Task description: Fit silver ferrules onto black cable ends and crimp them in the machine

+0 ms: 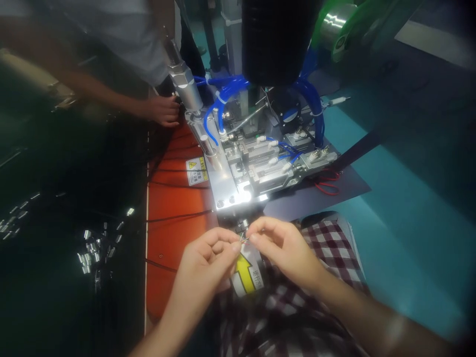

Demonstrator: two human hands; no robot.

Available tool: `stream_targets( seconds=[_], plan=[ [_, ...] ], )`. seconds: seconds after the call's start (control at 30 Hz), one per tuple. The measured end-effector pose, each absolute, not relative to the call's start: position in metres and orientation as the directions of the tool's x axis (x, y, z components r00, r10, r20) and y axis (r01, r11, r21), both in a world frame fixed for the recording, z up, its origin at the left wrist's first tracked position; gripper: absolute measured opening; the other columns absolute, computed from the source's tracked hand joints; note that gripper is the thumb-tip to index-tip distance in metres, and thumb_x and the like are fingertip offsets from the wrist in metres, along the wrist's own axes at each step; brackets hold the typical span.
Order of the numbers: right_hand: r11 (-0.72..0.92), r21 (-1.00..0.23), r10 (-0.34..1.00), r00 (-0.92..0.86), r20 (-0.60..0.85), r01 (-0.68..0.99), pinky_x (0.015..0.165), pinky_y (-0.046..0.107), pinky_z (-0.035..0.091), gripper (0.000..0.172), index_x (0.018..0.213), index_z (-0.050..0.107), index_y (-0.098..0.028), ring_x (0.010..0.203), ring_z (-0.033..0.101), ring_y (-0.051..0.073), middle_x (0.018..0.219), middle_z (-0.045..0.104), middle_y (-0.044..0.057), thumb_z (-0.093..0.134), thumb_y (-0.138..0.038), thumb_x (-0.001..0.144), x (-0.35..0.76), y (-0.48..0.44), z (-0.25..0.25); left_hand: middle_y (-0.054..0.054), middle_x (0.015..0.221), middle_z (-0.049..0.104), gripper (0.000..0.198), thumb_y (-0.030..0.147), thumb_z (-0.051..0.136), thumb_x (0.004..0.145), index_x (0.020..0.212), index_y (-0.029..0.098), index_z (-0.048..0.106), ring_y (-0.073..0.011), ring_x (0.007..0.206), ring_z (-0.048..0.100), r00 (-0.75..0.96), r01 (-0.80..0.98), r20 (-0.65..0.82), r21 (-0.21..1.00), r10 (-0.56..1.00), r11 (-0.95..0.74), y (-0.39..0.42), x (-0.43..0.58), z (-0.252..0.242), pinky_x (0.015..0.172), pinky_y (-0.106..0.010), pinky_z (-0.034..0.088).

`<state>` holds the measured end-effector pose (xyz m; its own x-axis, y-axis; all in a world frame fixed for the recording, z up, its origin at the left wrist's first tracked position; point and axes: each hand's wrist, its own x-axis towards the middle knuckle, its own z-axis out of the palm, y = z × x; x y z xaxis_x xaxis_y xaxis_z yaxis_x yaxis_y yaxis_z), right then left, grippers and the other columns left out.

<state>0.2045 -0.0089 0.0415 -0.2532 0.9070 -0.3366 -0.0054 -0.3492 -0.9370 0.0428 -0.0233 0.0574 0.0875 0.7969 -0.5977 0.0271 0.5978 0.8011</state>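
Close together in front of the metal machine [238,168], my left hand [213,255] and my right hand [284,245] pinch thin wire ends [244,239] between thumbs and forefingers. Both hands are closed at the fingertips, and the wires are small and partly covered by them. Just beyond the fingertips is a small dark fixture [242,226] at the machine's front. A yellow arrow label [245,275] lies below the wires, between my wrists.
Another person's hand [163,110] rests near the orange surface [171,198] at upper left. Metal-tipped pieces [91,250] lie on the dark table at left. A green spool [336,29] stands upper right; blue tubes [232,91] run over the machine. Checkered cloth [330,243] is below.
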Motion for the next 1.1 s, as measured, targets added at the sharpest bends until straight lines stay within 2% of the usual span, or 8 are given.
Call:
stream_targets(
  seconds=[0.2,0.37,0.57,0.83,1.1],
  plan=[
    [-0.304,-0.952,0.914,-0.271,-0.301,0.031,0.051,0.023,0.037,0.01,0.074,0.06,-0.015,0.061,0.047,0.012,0.069,0.055,0.001,0.059,-0.024,0.079,0.2016,-0.0094,0.0453,0.011,0.042,0.032,0.028,0.044,0.07,0.073,0.078,0.017,0.061,-0.0036,0.039,0.025,0.114,0.017,-0.585,0.809,0.803,0.587,-0.0249,0.0422,0.0565,0.039,-0.014,0.028],
    [-0.318,-0.948,0.908,-0.282,-0.309,0.015,0.049,0.023,0.034,0.01,0.075,0.059,-0.015,0.055,0.043,0.01,0.065,0.052,-0.001,0.059,-0.025,0.078,0.2029,-0.0099,0.0453,0.01,0.043,0.035,0.028,0.042,0.07,0.073,0.078,0.016,0.061,-0.0025,0.039,0.023,0.128,0.014,-0.563,0.824,0.816,0.566,-0.0251,0.0419,0.058,0.038,-0.012,0.022],
    [-0.313,-0.949,0.909,-0.282,-0.307,0.027,0.046,0.023,0.03,0.012,0.073,0.059,-0.016,0.05,0.037,0.009,0.058,0.047,-0.004,0.06,-0.026,0.078,0.2041,-0.0114,0.0441,0.011,0.044,0.032,0.027,0.042,0.069,0.075,0.078,0.017,0.061,-0.0033,0.04,0.025,0.16,0.032,-0.566,0.822,0.809,0.569,-0.0256,0.0402,0.0557,0.039,-0.014,0.027],
    [-0.331,-0.943,0.904,-0.294,-0.309,-0.025,0.045,0.022,0.028,0.012,0.072,0.059,-0.015,0.051,0.036,0.008,0.059,0.047,-0.004,0.061,-0.026,0.076,0.2037,-0.0125,0.0437,0.011,0.044,0.031,0.024,0.04,0.068,0.077,0.078,0.017,0.061,-0.0033,0.04,0.024,0.184,0.022,-0.551,0.83,0.814,0.557,-0.026,0.04,0.0558,0.04,-0.015,0.026],
    [-0.463,-0.876,0.816,-0.451,-0.361,-0.135,0.041,0.019,0.024,0.01,0.07,0.057,-0.016,0.041,0.031,0.005,0.044,0.039,-0.01,0.06,-0.022,0.077,0.2058,-0.0069,0.0425,0.01,0.044,0.036,0.024,0.037,0.071,0.075,0.073,0.015,0.06,-0.0015,0.039,0.021,0.239,-0.036,-0.586,0.791,0.774,0.61,-0.0259,0.0355,0.0611,0.043,-0.017,0.022]
  ],
)
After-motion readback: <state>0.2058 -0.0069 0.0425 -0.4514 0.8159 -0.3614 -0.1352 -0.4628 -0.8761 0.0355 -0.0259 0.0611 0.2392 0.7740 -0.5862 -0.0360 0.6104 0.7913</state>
